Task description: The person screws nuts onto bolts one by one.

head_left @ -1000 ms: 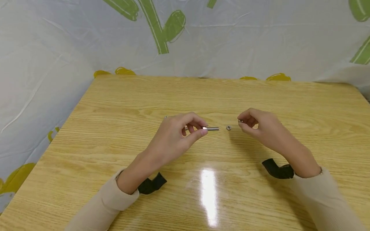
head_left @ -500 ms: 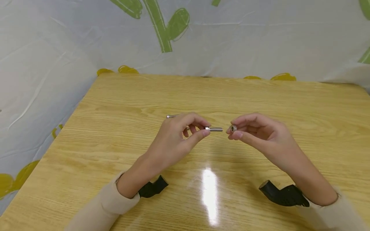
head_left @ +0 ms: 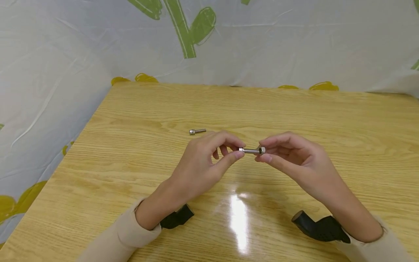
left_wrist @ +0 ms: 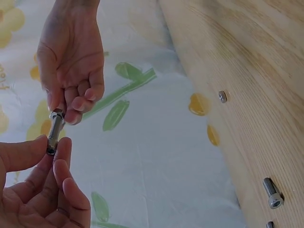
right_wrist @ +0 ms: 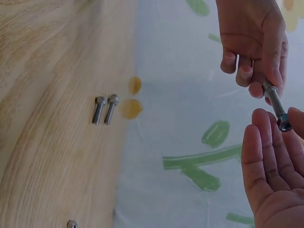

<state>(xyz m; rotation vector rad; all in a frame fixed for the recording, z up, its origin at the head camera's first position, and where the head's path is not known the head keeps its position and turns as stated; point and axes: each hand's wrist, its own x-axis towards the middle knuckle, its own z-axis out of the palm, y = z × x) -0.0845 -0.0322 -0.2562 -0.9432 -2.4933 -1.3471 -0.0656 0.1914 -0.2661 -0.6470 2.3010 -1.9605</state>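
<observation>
My left hand [head_left: 203, 165] pinches a silver bolt [head_left: 251, 151] by its head between thumb and fingertips, above the table. The shank points right and lies level in the head view. Between thumb and fingers of my right hand [head_left: 298, 160] is a hex nut [head_left: 262, 150], at the free end of the bolt. Whether the threads have caught cannot be told. In the right wrist view the nut [right_wrist: 284, 123] meets the bolt tip, and the other fingers [right_wrist: 254, 152] stretch out loosely. The left wrist view shows the same bolt [left_wrist: 53, 135] between both hands.
A socket-head bolt [head_left: 198, 131] lies on the wooden table [head_left: 147, 109] beyond my left hand. The right wrist view shows two such bolts [right_wrist: 99, 110] side by side. A loose nut [left_wrist: 222, 96] also rests on the tabletop. A patterned cloth [head_left: 262, 47] hangs behind.
My right hand has moved left with its nut, bringing it to the bolt's tip. It now hides the loose nut from the head view. The left hand has shifted slightly right.
</observation>
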